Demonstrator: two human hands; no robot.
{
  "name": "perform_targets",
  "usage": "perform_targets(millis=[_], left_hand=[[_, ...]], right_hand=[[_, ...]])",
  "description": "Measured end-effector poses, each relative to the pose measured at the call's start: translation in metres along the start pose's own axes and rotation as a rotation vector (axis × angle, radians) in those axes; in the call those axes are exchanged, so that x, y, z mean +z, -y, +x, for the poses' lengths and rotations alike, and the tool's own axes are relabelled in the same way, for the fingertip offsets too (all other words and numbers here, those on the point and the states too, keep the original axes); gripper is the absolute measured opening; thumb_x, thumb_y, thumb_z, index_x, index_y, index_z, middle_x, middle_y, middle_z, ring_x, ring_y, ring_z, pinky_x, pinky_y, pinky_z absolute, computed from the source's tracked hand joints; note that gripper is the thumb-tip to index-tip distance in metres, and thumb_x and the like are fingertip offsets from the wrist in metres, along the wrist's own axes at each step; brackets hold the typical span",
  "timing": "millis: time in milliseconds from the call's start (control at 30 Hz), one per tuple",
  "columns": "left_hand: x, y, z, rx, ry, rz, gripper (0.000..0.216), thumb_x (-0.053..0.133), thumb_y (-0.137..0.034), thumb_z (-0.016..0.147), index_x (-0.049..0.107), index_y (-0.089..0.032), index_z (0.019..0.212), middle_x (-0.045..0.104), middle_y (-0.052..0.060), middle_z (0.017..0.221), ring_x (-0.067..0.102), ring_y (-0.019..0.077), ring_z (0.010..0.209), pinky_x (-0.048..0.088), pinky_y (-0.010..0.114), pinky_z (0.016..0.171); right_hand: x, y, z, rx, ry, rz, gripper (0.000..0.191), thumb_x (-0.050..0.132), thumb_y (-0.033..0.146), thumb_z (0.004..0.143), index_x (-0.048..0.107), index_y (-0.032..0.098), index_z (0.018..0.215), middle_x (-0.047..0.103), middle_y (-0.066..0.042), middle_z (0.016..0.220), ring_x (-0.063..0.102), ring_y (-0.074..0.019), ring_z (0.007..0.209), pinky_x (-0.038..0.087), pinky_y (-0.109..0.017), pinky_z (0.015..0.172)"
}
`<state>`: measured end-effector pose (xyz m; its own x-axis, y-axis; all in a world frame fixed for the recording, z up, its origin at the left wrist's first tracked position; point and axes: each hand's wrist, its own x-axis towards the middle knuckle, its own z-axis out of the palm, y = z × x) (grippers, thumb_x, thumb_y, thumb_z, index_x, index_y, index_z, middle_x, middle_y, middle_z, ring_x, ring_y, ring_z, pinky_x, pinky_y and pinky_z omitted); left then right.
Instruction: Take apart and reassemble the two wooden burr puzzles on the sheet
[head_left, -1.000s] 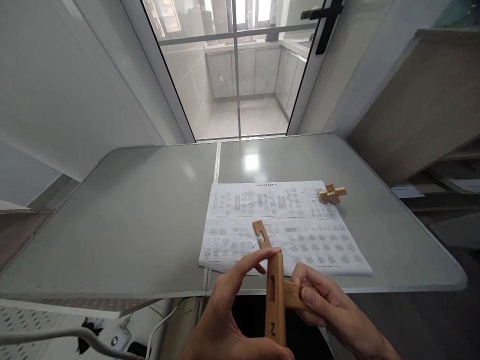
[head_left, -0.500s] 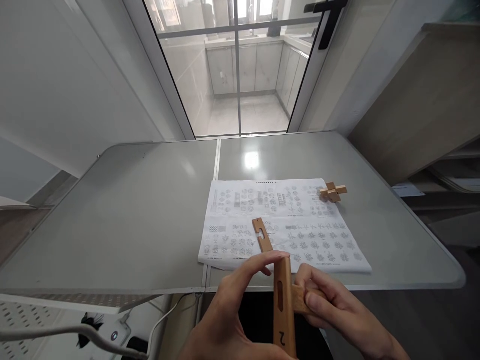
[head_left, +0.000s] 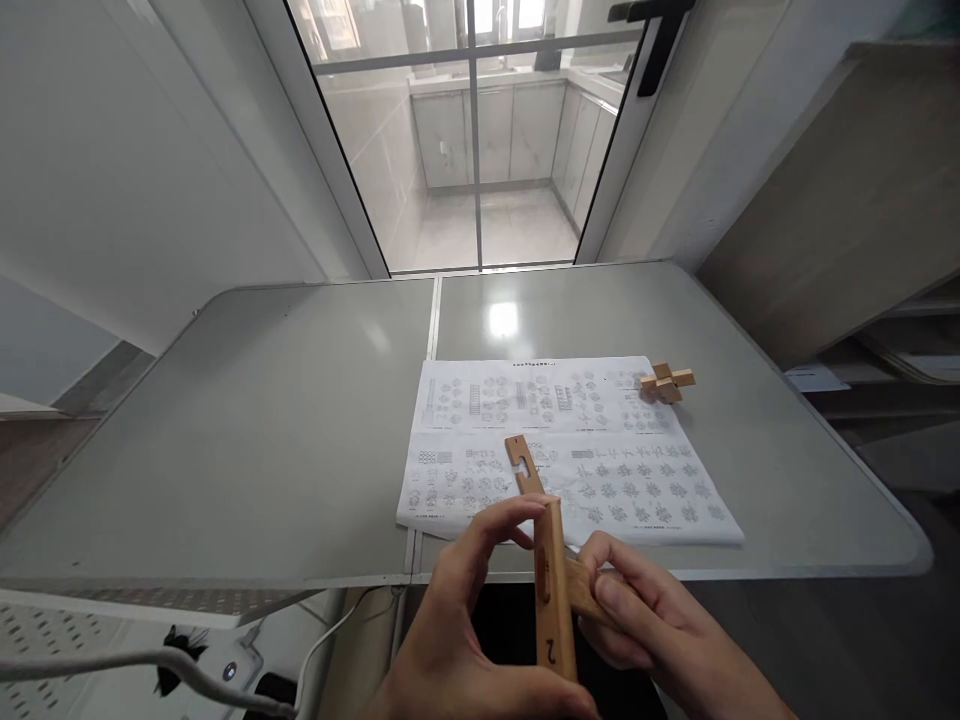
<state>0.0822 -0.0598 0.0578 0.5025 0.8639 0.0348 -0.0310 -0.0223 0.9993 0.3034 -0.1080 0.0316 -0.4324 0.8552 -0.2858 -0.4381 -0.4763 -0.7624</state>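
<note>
My left hand (head_left: pixel 480 620) grips a slotted wooden puzzle piece (head_left: pixel 552 600) by its two ends, thumb below and fingers on top; a dark "2" marks its lower part. A second wooden puzzle piece (head_left: pixel 589 590) meets it from the right, and my right hand (head_left: pixel 645 610) pinches that one between thumb and fingers. Whether it passes into the slot is hidden. Just beyond my left fingertips, a notched wooden piece (head_left: pixel 531 474) lies on the printed instruction sheet (head_left: pixel 487 400).
A cross-shaped wooden puzzle (head_left: pixel 666 382) sits at the sheet's right edge. The grey table (head_left: pixel 262 430) reaches back to a glass door (head_left: pixel 517 150). Below its left front edge runs a white cable (head_left: pixel 180 665).
Both hands have shifted slightly left with the two wooden pieces. The slotted piece has turned and tilted a little, and the right-hand piece now slopes down to the right.
</note>
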Motion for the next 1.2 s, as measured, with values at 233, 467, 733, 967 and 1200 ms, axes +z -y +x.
perform_targets(millis=[233, 467, 733, 967, 1200], left_hand=[[-0.001, 0.004, 0.000, 0.000, 0.031, -0.062, 0.106, 0.106, -0.043, 0.058, 0.055, -0.039, 0.151, 0.060, 0.007, 0.152, 0.054, 0.0367, 0.143, 0.039, 0.046, 0.125], [-0.004, 0.011, -0.004, -0.016, 0.034, -0.106, 0.103, 0.103, -0.049, 0.062, 0.053, -0.038, 0.153, 0.057, 0.008, 0.156, 0.052, 0.0361, 0.145, 0.038, 0.045, 0.126], [0.003, 0.017, -0.010, 0.004, -0.012, -0.172, 0.105, 0.102, -0.049, 0.063, 0.052, -0.037, 0.155, 0.058, 0.010, 0.157, 0.050, 0.0388, 0.148, 0.036, 0.049, 0.128], [0.005, 0.016, -0.011, -0.035, -0.070, -0.128, 0.103, 0.104, -0.047, 0.061, 0.055, -0.037, 0.151, 0.058, 0.009, 0.156, 0.050, 0.0392, 0.147, 0.035, 0.050, 0.128], [-0.003, 0.019, -0.012, -0.022, 0.032, -0.112, 0.114, 0.107, -0.041, 0.054, 0.051, -0.040, 0.154, 0.058, 0.008, 0.157, 0.051, 0.0383, 0.148, 0.036, 0.048, 0.129]], right_hand=[[-0.003, 0.007, 0.003, 0.023, 0.089, -0.016, 0.035, 0.062, 0.054, 0.108, 0.054, 0.021, 0.101, 0.036, 0.009, 0.068, 0.026, -0.0083, 0.058, 0.021, -0.025, 0.057], [0.003, 0.006, 0.006, 0.046, 0.062, -0.009, 0.036, 0.056, 0.056, 0.109, 0.053, 0.021, 0.102, 0.035, 0.009, 0.066, 0.026, -0.0088, 0.057, 0.021, -0.025, 0.057], [0.014, 0.016, 0.003, 0.077, -0.045, -0.116, 0.047, 0.057, 0.065, 0.106, 0.063, 0.020, 0.121, 0.040, 0.006, 0.071, 0.034, -0.0108, 0.062, 0.029, -0.026, 0.061], [0.017, 0.018, 0.007, 0.059, -0.070, -0.189, 0.042, 0.053, 0.060, 0.109, 0.065, 0.019, 0.107, 0.039, 0.006, 0.070, 0.032, -0.0111, 0.063, 0.030, -0.026, 0.061], [0.030, 0.022, 0.007, 0.043, -0.095, -0.240, 0.052, 0.055, 0.072, 0.102, 0.058, 0.021, 0.091, 0.039, 0.004, 0.078, 0.034, -0.0123, 0.067, 0.036, -0.024, 0.058]])
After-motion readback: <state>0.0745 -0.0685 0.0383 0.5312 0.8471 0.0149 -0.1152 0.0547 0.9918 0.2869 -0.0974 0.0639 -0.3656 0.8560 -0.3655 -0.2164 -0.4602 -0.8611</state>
